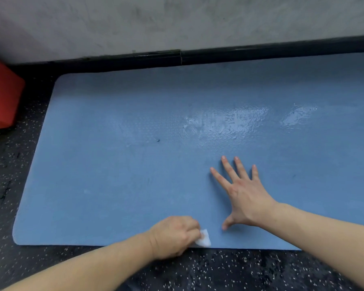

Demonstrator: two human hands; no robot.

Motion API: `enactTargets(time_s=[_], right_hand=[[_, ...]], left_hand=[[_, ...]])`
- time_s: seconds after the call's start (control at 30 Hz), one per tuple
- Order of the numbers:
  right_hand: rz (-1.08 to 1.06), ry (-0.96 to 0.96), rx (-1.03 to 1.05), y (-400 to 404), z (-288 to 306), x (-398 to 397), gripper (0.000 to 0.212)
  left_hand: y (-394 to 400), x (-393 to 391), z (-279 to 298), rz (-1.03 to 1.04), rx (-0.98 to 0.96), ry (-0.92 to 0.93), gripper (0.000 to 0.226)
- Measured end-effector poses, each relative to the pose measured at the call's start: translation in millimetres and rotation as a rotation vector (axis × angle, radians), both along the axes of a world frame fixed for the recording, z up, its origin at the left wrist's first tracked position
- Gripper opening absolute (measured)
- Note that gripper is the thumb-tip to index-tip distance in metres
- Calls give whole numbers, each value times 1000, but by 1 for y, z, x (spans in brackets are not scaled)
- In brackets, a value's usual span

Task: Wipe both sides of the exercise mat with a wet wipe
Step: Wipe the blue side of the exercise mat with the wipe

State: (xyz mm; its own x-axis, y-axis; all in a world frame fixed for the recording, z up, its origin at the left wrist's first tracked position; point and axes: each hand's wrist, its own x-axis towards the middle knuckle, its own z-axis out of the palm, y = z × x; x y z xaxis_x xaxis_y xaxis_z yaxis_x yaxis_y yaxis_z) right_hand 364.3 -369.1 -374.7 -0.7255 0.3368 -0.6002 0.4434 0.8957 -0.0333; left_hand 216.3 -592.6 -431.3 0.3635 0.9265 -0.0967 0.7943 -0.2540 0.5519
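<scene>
Both forearms bare, no sleeves; left hand (174,236), right hand (243,195) ungloved.

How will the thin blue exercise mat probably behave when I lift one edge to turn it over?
The thin blue exercise mat lies quite flat on the speckled black floor, so it probably bends and droops instead of staying stiff. The shiny wet patch may be slippery under fingers. The right hand presses flat on it, perhaps because it slides easily.

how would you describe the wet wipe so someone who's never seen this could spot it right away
Find the blue mat on the dark speckled floor and follow its near edge. There the left hand grips a small crumpled wet wipe, the only white thing on the mat.
</scene>
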Motion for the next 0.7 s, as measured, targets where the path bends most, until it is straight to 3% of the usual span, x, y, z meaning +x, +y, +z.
enactTargets(time_s=[0.1, 0.23, 0.37, 0.4, 0.5, 0.53, 0.57, 0.67, 0.7], right_hand=[[-39, -37, 13, 14, -1, 5, 165], [-22, -76, 27, 15, -7, 8, 168], [-25, -78, 11, 16, -7, 7, 168], [-27, -79, 12, 16, -7, 7, 168], [-31, -88, 17, 15, -7, 7, 168], [-32, -88, 17, 15, -7, 7, 168], [-33, -88, 15, 15, -6, 7, 168], [-37, -92, 3, 16, -7, 6, 168], [-40, -93, 1, 16, -7, 7, 168]], left_hand=[[4, 5, -4, 177, 53, -19, 10], [7, 26, 3, -138, 36, 34, 13], [40, 4, -3, 243, 83, 23, 11], [41, 9, -3, 220, 60, 2, 10], [34, 36, 4, -209, -11, 15, 8], [40, 33, 7, -259, -7, 48, 8], [50, 25, 5, -205, 8, 64, 9], [78, -4, 0, 225, 104, 28, 9], [79, -3, -1, 245, 104, 22, 8]])
